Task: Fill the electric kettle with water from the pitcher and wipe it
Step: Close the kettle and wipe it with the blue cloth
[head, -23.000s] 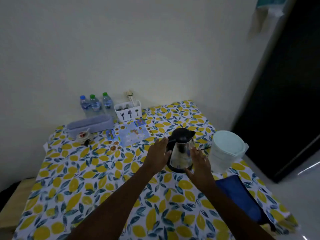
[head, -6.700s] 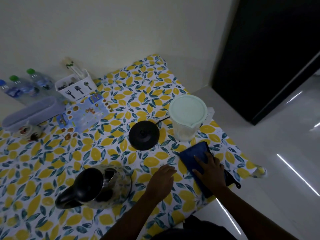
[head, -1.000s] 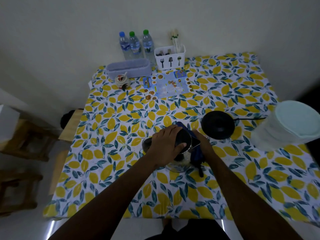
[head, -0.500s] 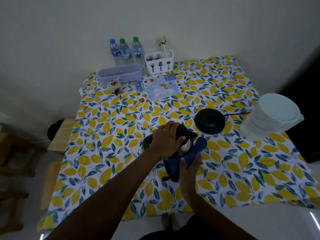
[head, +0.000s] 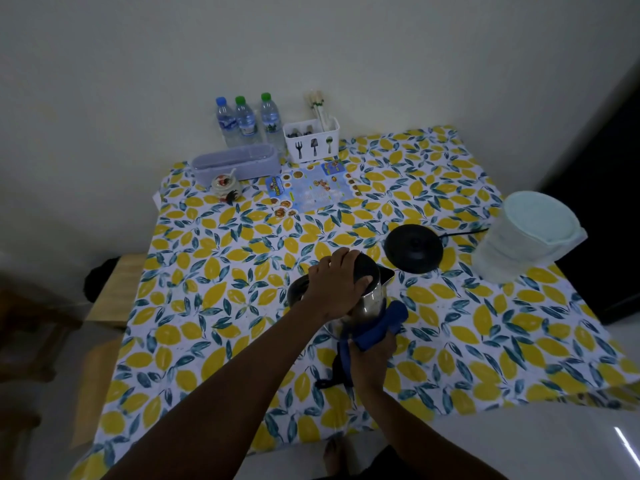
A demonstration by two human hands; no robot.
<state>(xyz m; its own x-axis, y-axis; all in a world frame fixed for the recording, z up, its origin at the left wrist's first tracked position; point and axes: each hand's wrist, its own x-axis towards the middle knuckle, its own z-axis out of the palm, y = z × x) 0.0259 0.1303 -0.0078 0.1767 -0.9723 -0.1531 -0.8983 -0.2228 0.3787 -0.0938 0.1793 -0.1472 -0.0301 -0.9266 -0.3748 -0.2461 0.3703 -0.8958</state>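
Two hands are on the kettle (head: 372, 299), which stands upright near the middle of the surface (head: 214, 306). My left hand (head: 337, 284) lies over its black domed lid, fingers (head: 363, 281) curled down around the rim and pressing on it. My right hand (head: 372, 355) is closed round a blue cloth (head: 379, 327), bunched into a soft roll and held against the shiny metal wall of the kettle low on its near side; a dark strap of the cloth hangs to the surface. The kettle's body is smooth and reflective, with a sharp black spout pointing away to the right.

Its base (head: 414, 248), a flat black disc with a thin cord, sits apart just beyond the kettle. The pitcher (head: 526, 237), a cloudy plastic cylinder with a pale round lid, stands at the right edge. The surface wears a glossy covering printed with yellow lemons and blue-green leaves.

At the far edge against the wall: three clear bottles (head: 246, 121) with coloured caps, a white cutlery holder (head: 311, 140), a long lavender box (head: 235, 164).
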